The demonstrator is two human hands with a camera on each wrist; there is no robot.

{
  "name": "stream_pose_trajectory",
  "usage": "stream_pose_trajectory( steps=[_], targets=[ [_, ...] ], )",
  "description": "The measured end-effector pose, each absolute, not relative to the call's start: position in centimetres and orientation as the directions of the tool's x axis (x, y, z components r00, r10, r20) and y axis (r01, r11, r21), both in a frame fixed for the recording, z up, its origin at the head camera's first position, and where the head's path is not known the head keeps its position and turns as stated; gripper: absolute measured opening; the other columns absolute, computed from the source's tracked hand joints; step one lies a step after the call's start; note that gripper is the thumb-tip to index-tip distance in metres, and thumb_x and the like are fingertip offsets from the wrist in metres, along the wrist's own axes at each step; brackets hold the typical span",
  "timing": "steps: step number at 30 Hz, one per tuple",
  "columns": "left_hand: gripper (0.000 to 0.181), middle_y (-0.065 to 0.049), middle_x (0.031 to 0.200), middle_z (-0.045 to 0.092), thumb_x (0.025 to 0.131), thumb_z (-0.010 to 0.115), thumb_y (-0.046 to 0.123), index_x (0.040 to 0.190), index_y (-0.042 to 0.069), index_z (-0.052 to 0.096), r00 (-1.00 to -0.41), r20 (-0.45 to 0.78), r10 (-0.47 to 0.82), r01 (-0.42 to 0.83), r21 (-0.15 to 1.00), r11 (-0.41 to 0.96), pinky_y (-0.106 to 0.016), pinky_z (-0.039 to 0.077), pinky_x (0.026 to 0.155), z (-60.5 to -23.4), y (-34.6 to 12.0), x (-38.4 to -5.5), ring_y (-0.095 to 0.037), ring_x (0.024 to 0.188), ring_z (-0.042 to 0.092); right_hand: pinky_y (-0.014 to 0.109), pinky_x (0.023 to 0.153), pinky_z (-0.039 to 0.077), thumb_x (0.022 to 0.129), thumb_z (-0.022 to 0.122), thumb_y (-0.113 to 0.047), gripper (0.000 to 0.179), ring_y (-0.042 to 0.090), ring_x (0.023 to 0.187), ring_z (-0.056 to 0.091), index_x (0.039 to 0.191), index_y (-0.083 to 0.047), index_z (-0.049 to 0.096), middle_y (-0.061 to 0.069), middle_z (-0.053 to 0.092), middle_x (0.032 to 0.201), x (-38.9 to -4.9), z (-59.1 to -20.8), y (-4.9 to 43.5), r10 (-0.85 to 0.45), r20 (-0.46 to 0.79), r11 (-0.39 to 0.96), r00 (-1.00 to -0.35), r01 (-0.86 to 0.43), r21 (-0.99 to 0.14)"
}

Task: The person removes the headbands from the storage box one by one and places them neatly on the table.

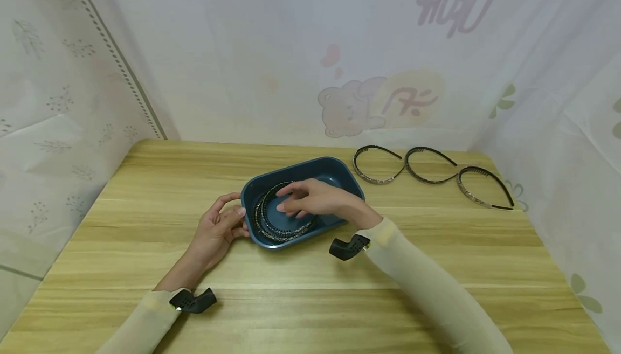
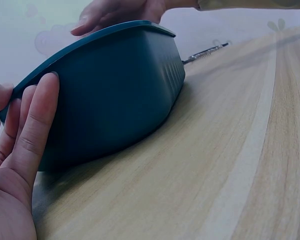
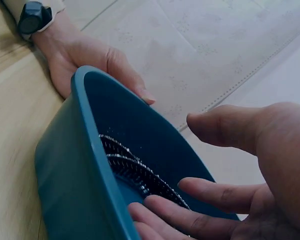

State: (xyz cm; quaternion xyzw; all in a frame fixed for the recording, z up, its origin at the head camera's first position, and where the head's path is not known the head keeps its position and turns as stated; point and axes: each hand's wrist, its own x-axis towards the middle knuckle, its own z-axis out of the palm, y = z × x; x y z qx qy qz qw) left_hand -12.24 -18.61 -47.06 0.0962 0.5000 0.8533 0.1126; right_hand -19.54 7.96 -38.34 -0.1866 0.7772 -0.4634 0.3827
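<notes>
A dark teal plastic bin [image 1: 301,168] sits on the table, with glittery black headbands [image 1: 281,234] lying nested at its left end; at least two show. My left hand [image 1: 218,230] holds the bin's left end, thumb at the rim and fingers against the outer wall [image 2: 110,95]. Over the inside of the bin hovers my right hand [image 1: 315,198], its fingers loosely bent and apart. In the right wrist view, nothing shows between the thumb and fingers of this hand [image 3: 270,165]; the toothed headbands [image 3: 135,167] lie just beyond the fingertips.
Behind and right of the bin, three headbands lie in a row on the table: a left one [image 1: 380,181], a middle one [image 1: 429,181] and a right one [image 1: 473,199]. A printed cloth [image 1: 271,74] hangs along the back and sides of the wooden table [image 1: 291,311].
</notes>
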Motion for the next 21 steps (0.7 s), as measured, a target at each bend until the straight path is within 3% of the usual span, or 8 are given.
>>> stream_pose_trajectory(
  steps=[12,21],
  targets=[
    [0.033,0.002,0.090,0.074,0.107,0.051,0.002,0.138,0.012,0.044,-0.954,0.054,0.294,-0.100,0.869,-0.484,-0.023,0.065,0.069,-47.2,-18.7,-12.2,-0.009,0.077,0.070,0.034,0.090,0.063,0.097,0.072,-0.032,0.051,0.019,0.110,0.072,0.143,-0.014,0.057,0.005,0.070,0.126,-19.5,-39.1,6.1,-0.615,-0.502,0.540,-0.609,0.139,-0.830],
    [0.033,0.001,0.087,0.074,0.106,0.051,0.002,0.137,0.012,0.044,-0.955,0.049,0.292,-0.104,0.868,-0.485,-0.024,0.065,0.068,-47.2,-18.6,-12.3,-0.010,0.075,0.071,0.032,0.080,0.065,0.094,0.077,-0.028,0.045,0.019,0.097,0.075,0.134,-0.013,0.063,0.005,0.078,0.106,-19.2,-39.6,4.9,-0.599,-0.517,0.565,-0.612,0.135,-0.814]
  ],
)
